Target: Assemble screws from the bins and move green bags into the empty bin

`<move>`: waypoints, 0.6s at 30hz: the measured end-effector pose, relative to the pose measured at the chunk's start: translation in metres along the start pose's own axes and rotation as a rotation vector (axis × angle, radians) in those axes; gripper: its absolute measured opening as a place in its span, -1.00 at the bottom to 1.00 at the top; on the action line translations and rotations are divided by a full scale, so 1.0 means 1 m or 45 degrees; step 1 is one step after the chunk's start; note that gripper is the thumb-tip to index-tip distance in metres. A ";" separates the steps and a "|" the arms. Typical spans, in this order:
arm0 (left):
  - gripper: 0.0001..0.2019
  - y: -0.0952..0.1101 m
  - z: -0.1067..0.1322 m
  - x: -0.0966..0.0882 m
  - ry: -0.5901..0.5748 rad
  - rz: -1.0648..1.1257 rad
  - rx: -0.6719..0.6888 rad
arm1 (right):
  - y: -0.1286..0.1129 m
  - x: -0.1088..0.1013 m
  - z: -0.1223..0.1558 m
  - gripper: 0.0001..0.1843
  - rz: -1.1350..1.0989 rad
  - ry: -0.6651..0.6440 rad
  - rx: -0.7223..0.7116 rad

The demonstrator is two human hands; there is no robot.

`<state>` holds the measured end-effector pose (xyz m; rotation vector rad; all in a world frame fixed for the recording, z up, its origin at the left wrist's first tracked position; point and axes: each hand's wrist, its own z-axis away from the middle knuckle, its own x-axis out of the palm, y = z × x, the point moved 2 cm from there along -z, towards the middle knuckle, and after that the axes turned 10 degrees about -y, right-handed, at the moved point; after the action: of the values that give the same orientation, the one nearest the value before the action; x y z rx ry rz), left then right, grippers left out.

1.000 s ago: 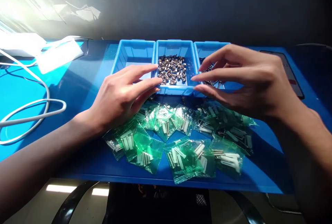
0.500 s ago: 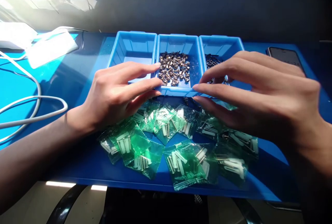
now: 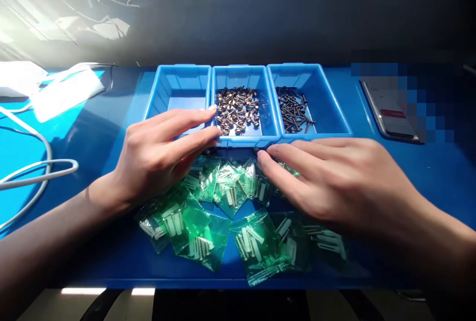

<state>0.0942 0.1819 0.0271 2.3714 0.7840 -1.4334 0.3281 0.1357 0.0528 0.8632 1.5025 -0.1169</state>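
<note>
My left hand [image 3: 159,155] lies with fingers stretched out over the left part of a heap of small green plastic bags [image 3: 208,222], its fingertips at the front rim of the middle blue bin [image 3: 245,138]. My right hand [image 3: 334,182] lies flat and open on the right part of the heap, fingertips near the bins' front edge. The bags hold small white and metal parts. Nothing is gripped in either hand. The middle bin holds shiny short screws [image 3: 238,110]. The right bin [image 3: 334,113] holds dark longer screws [image 3: 293,110]. The left bin [image 3: 163,95] looks bare inside.
A white cable [image 3: 33,170] loops over the blue mat at the left, beside white boxes [image 3: 63,93]. A phone [image 3: 390,113] lies at the right of the bins. The table's front edge runs just below the bags.
My right hand has dropped from in front of the right bin down onto the bags, fingers flattening. The left hand has stayed in place. The view has shifted slightly.
</note>
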 end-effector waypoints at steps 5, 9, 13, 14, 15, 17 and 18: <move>-0.72 0.001 -0.003 0.000 -0.032 0.002 -0.040 | -0.012 0.009 -0.006 -0.55 -0.036 -0.053 -0.014; -0.72 0.001 -0.003 0.001 -0.033 0.009 -0.038 | -0.012 0.013 -0.009 -0.54 -0.069 -0.030 -0.001; -0.72 0.000 -0.002 0.003 -0.041 -0.004 -0.038 | -0.012 0.013 -0.008 -0.58 -0.053 -0.052 0.025; -0.72 0.000 -0.001 0.003 -0.043 -0.015 -0.039 | -0.012 0.012 -0.008 -0.60 -0.047 -0.037 0.025; -0.71 0.000 -0.001 0.003 -0.048 -0.028 -0.040 | -0.013 0.011 -0.007 -0.62 -0.047 -0.012 0.020; -0.69 0.000 -0.002 0.001 -0.066 -0.056 -0.046 | -0.014 0.007 -0.007 -0.70 -0.144 0.061 0.076; -0.68 0.001 -0.003 0.000 -0.060 -0.074 -0.047 | -0.014 0.006 -0.007 -0.75 -0.257 0.096 0.143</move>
<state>0.0970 0.1821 0.0283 2.2969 0.8662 -1.4789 0.3152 0.1315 0.0427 0.8110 1.6647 -0.3227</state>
